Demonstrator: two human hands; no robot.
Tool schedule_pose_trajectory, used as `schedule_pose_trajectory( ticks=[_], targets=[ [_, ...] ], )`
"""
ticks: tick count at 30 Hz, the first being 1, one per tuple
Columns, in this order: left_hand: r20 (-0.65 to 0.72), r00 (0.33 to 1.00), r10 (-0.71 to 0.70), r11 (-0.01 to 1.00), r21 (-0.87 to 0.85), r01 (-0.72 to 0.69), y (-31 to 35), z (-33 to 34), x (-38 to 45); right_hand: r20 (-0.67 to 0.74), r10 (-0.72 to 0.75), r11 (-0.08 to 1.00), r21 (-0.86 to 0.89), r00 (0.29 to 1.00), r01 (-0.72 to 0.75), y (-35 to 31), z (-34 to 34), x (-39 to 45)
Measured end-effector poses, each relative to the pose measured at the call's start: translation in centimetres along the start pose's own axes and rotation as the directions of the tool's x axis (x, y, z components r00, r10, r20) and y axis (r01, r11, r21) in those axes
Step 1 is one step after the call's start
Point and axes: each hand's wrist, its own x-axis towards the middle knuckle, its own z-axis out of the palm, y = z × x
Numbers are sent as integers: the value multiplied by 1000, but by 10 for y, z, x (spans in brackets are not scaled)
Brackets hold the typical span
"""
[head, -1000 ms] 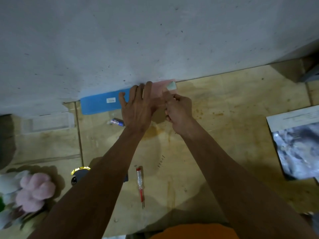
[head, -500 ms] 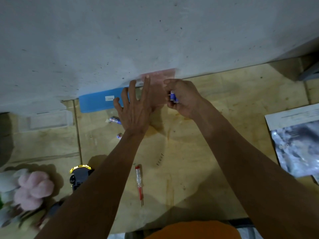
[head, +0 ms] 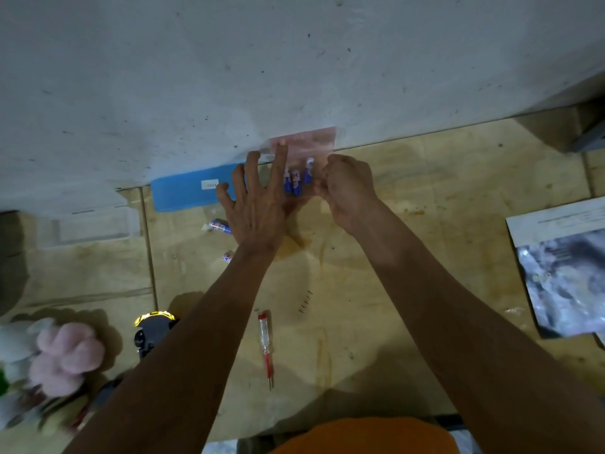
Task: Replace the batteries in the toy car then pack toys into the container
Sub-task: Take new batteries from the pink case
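A battery pack (head: 302,149), a pink card under clear plastic, was seen lying at the far edge of a plywood worktable (head: 409,257), just against a grey wall (head: 294,60). The left hand (head: 255,204) was laid flat with its fingers spread straight, the longest fingertips resting on the pack's left part. Three blue batteries (head: 296,181) were shown side by side in the pack, between the two hands. The right hand (head: 347,188) was held just beside them with its fingers curled; a pinch on the pack's clear edge was suggested, but what was gripped could not be told for certain.

A flat blue lid (head: 186,191) with a small white label was seen to the left of the left hand, against the wall. Two loose batteries (head: 220,225) were left on the wood near the left wrist, one partly hidden behind the forearm. A red-and-clear screwdriver (head: 264,342) was found lying between the forearms, its tip pointed toward the person, with a short row of small screws (head: 305,301) just to its right.

The toy car (head: 154,332), dark with a yellow-trimmed end, was partly covered by the left forearm at the near left. A pink plush toy (head: 65,358) was seen beside it at the left edge. A clear plastic container (head: 95,226) was placed at the far left by the wall. A printed booklet (head: 563,273) was seen lying at the right edge.
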Motion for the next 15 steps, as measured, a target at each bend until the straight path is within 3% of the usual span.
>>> schedule_pose_trajectory(
  ticks=[2,3,6,10,13,15],
  targets=[
    [15,1000,7,1000,-16,-7,1,-3,0,-72,-208,956,-226,975,187,1,-8,-2],
    [12,1000,3,1000,-28,-3,1,-4,0,-74,-358,894,-316,931,318,2,-14,-4],
    [-83,996,-42,995,-97,34,3,-5,2,68,-692,641,-401,719,654,5,-30,1],
    [-70,997,-21,995,-99,14,6,-8,4,356,-753,349,-497,554,794,9,-44,17],
    [-41,997,58,996,-69,-61,5,-8,4,480,-719,230,-518,503,824,9,-49,22],
    [-37,995,88,994,-65,-91,3,-6,3,568,-674,76,-583,473,809,14,-51,27]
  ],
)
